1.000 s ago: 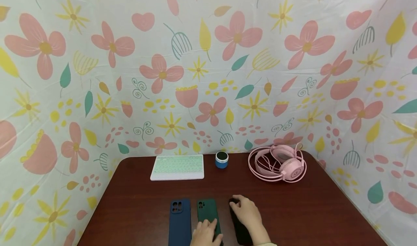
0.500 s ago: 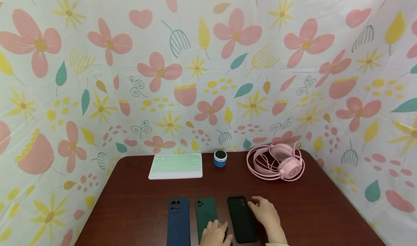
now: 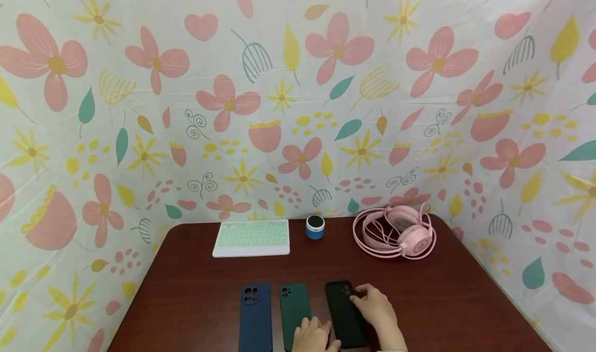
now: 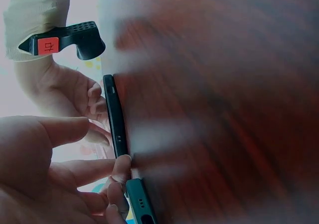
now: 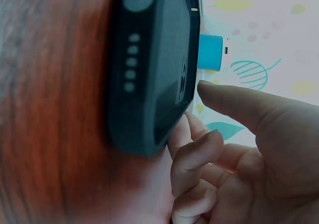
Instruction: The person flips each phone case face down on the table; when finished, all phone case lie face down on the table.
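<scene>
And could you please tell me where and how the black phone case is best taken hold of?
Probably by its long right edge, coming from the right: the black phone case lies flat, hollow side up, so its raised rim offers a pinch, while the left hand and green phone case crowd its left.

White floral sheeting (image 3: 298, 103) hangs behind and beside a dark brown table (image 3: 442, 300).
</scene>
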Action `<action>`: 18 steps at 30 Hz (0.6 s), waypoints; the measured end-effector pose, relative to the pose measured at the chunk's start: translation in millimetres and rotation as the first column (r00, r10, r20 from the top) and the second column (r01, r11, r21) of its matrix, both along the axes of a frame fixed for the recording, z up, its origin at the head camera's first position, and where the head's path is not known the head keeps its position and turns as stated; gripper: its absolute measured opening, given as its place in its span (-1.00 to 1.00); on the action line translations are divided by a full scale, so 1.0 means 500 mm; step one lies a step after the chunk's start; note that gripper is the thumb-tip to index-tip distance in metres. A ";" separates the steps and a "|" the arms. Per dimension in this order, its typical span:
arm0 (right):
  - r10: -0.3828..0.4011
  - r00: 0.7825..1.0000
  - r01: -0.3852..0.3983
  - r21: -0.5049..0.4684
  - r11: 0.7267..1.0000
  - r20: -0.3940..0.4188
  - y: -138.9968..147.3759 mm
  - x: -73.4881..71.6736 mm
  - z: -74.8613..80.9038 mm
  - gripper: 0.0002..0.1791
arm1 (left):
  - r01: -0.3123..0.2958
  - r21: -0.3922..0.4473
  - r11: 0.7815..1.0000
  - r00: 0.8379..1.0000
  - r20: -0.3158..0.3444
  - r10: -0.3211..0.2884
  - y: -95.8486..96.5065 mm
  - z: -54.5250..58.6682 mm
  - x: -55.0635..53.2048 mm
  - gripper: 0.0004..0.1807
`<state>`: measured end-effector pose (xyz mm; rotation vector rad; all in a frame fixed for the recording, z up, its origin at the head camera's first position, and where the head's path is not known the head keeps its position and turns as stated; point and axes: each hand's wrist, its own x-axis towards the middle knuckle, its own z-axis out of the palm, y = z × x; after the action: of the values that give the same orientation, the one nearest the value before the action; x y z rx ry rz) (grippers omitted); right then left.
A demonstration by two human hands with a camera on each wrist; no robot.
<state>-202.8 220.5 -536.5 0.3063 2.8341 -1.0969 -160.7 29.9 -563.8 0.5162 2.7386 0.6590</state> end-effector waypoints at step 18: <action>-0.035 0.999 0.034 0.036 0.999 0.028 -0.007 0.001 -0.002 -0.85 | 0.006 0.039 0.999 1.000 0.028 -0.007 0.003 -0.004 -0.005 -0.46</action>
<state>-202.2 217.1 -537.6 0.3720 2.8363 -1.0412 -163.3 31.2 -566.0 0.5203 2.7014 0.7144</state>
